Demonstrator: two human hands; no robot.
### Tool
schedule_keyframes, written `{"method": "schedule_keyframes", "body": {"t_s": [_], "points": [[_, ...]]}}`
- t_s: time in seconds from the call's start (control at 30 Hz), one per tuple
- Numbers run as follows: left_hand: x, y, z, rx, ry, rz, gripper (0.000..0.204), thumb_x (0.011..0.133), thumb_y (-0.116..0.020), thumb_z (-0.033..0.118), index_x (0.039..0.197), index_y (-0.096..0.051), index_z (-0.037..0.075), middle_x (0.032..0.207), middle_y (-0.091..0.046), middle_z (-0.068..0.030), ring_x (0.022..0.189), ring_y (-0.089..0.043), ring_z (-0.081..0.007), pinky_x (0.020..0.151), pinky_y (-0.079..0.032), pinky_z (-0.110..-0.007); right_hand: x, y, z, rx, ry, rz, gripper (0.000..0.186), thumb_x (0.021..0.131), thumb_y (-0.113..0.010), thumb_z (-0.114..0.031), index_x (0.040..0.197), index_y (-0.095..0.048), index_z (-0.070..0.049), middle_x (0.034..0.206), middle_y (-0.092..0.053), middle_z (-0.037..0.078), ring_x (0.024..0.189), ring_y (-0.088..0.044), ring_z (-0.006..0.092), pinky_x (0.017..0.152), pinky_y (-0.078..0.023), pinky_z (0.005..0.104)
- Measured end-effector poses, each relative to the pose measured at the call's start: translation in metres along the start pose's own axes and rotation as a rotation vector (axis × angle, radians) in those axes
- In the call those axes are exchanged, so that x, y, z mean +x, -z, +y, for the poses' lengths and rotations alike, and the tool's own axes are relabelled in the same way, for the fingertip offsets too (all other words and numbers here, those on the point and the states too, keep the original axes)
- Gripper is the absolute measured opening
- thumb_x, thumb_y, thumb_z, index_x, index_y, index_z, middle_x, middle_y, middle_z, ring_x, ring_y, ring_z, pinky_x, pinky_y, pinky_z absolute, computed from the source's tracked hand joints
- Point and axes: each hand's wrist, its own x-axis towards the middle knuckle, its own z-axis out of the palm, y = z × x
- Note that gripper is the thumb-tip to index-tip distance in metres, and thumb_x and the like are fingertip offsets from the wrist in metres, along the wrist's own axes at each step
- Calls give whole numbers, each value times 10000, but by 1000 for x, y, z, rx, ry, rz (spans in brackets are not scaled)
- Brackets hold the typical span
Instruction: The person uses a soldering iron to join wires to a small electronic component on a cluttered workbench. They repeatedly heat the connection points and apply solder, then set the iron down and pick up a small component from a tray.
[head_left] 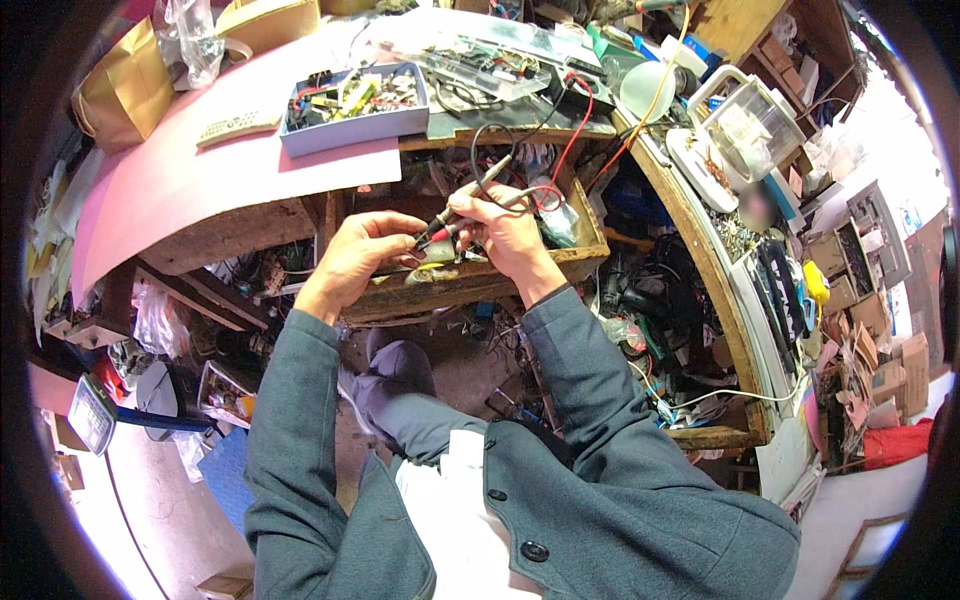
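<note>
Above an open wooden drawer point(480, 277), both my hands are close together. My right hand point(508, 232) grips two multimeter probes: a black probe point(490, 177) slanting up between the fingers and a red probe point(441, 235) with its tip toward my left hand. My left hand point(362, 258) is closed, thumb and fingertips pinched near the probe tips on a small dark piece too small to name. A red lead point(583, 122) and a black lead point(474, 150) run from the probes up toward the back of the bench.
A blue-grey box point(355, 137) of small parts stands on the pink-covered bench point(200, 190). Beside it lies a clear tray point(490, 72) of components. Another open drawer, crammed with cables point(660, 300), is at right. A clear jug point(748, 130) stands far right.
</note>
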Motion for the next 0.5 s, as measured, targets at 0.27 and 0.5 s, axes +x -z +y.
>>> {"method": "schedule_keyframes", "body": {"t_s": [0.27, 0.5], "points": [[1, -1, 1, 13, 7, 7, 324, 839, -690, -10, 1161, -667, -41, 1027, -708, -105, 878, -680, -160, 804, -569, -289, 0, -1, -1, 26, -3, -8, 145, 867, -741, -146, 912, -682, -21, 795, -681, 70, 624, -646, 144, 503, -550, 284], [2, -3, 1, 39, -39, 7, 405, 787, -745, -36, 1182, -656, -33, 1033, -705, -90, 864, -665, -158, 809, -554, -296, 0, -2, 0, 29, 6, 5, 135, 871, -737, -140, 910, -681, -23, 792, -679, 65, 625, -639, 139, 504, -545, 277]]}}
